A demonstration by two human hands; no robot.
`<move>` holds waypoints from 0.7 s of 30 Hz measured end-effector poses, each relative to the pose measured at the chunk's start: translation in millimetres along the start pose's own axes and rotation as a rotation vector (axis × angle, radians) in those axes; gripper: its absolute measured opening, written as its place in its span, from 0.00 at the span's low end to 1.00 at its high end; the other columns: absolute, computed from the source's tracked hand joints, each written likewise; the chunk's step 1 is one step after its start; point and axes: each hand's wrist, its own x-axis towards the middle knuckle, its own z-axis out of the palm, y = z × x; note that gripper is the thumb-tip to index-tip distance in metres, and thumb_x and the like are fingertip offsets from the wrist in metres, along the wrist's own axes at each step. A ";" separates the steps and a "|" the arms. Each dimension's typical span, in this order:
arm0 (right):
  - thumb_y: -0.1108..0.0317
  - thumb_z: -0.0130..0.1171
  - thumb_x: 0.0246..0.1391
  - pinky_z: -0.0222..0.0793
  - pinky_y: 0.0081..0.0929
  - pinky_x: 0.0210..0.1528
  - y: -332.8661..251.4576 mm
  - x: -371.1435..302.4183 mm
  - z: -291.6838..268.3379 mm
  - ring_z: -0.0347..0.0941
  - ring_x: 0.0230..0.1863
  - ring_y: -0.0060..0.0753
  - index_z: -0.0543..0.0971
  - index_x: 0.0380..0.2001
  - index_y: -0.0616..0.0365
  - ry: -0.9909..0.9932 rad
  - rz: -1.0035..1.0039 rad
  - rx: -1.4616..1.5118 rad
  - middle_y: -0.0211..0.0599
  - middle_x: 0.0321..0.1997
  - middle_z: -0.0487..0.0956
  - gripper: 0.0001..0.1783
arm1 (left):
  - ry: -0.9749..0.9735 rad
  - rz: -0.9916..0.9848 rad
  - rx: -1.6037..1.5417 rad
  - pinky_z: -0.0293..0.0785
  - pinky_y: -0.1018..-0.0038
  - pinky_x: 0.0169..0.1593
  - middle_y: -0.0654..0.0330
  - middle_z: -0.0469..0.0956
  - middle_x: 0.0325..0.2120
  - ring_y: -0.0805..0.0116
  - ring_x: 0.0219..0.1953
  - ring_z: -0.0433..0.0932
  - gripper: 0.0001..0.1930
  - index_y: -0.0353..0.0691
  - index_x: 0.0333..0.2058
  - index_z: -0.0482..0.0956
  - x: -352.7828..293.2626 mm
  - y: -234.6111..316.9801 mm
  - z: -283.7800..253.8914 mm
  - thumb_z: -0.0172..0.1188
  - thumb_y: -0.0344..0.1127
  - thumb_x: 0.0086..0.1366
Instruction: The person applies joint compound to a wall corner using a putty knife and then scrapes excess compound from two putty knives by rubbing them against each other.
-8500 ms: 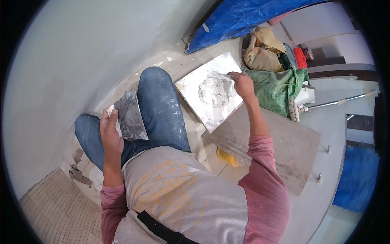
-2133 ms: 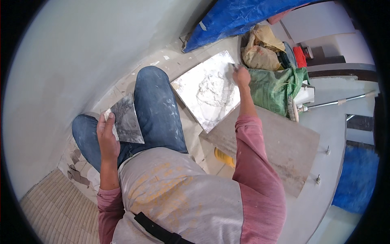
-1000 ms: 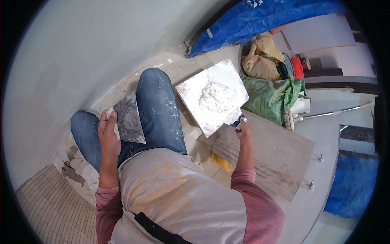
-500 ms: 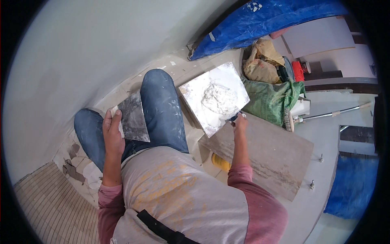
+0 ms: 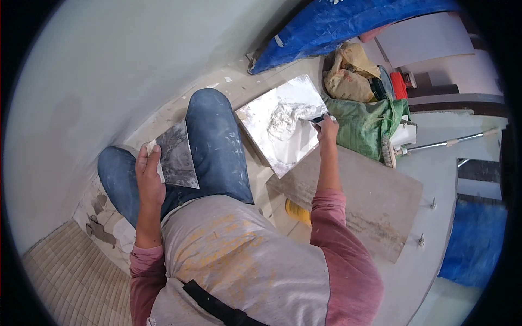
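My left hand (image 5: 150, 173) is closed round the pale handle edge of a wide steel putty blade (image 5: 180, 156), held over my thighs. The blade's flat face is grey and smeared. My right hand (image 5: 328, 130) grips a putty knife (image 5: 315, 119) with a dark blue handle, its blade mostly hidden. That knife reaches in at the right side of a mound of wet white putty (image 5: 283, 120). The putty sits on a square, white-coated board (image 5: 281, 163) in front of me, on the right; smears of it spread around the mound.
A grey-brown slab (image 5: 375, 201) lies to the right, with a yellow container (image 5: 297, 212) beside it. Behind the board are a green woven sack (image 5: 361, 125), a beige bag (image 5: 348, 81) and blue sheeting (image 5: 348, 24). A pale wall (image 5: 109, 70) rises at left.
My right hand has moved away from me and slightly right, carrying the putty knife from the board's near right edge to the mound's right side. My left hand and wide blade stay nearly still.
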 end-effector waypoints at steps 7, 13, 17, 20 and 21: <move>0.75 0.57 0.61 0.74 0.35 0.44 -46.8 -93.2 -0.1 0.82 0.39 0.44 0.81 0.46 0.62 -0.127 -0.853 -0.713 0.47 0.38 0.83 0.11 | 0.011 -0.023 -0.008 0.72 0.76 0.53 0.64 0.80 0.45 0.75 0.47 0.78 0.12 0.38 0.52 0.76 0.4 0.4 14.0 0.56 0.35 0.75; 0.82 0.58 0.44 0.74 0.36 0.50 -26.7 -154.3 -2.3 0.76 0.49 0.42 0.84 0.46 0.51 -0.554 -1.203 -1.216 0.33 0.49 0.83 0.25 | 0.040 -0.028 -0.013 0.71 0.78 0.52 0.66 0.80 0.43 0.78 0.46 0.77 0.09 0.39 0.50 0.77 -0.8 4.8 22.4 0.56 0.34 0.75; 0.74 0.55 0.51 0.70 0.38 0.51 24.7 -154.8 -15.3 0.75 0.50 0.36 0.84 0.47 0.47 -0.527 -1.277 -1.364 0.29 0.46 0.83 0.20 | -0.013 -0.029 -0.033 0.72 0.77 0.53 0.64 0.80 0.45 0.77 0.47 0.77 0.11 0.37 0.51 0.76 1.6 6.0 24.7 0.55 0.33 0.75; 0.72 0.54 0.52 0.69 0.39 0.52 20.0 -137.0 -34.2 0.74 0.51 0.34 0.84 0.46 0.46 -0.612 -1.256 -1.481 0.27 0.47 0.83 0.19 | 0.008 -0.037 -0.027 0.72 0.76 0.53 0.63 0.80 0.46 0.76 0.47 0.78 0.12 0.36 0.53 0.75 0.7 10.4 28.1 0.55 0.33 0.75; 0.73 0.55 0.52 0.70 0.38 0.51 3.7 -123.0 -36.8 0.74 0.50 0.35 0.85 0.45 0.45 -0.683 -1.257 -1.515 0.26 0.47 0.83 0.19 | 0.004 -0.040 -0.027 0.72 0.76 0.53 0.63 0.80 0.46 0.76 0.47 0.78 0.12 0.36 0.53 0.75 0.4 10.5 26.6 0.55 0.33 0.75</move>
